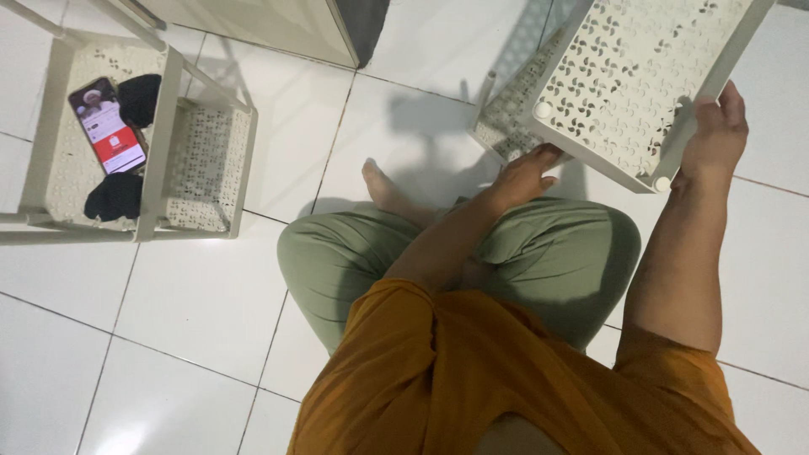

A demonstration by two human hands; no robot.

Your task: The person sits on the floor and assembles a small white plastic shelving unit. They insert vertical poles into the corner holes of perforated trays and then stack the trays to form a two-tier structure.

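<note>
Both hands hold the cream perforated shelf tray point(640, 76), left hand point(524, 175) fingers under its edge, right hand point(716, 131) fingers closed around its corner.

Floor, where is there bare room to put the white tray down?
Bare white floor tile lies between the small rack and the green-trousered knee, and more at far right. It is crowded ahead: the left hand and right hand hold the perforated tray over another tray.

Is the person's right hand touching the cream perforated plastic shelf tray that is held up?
Touching. The head view shows the right hand gripping the edge of the cream perforated plastic shelf tray.
</note>
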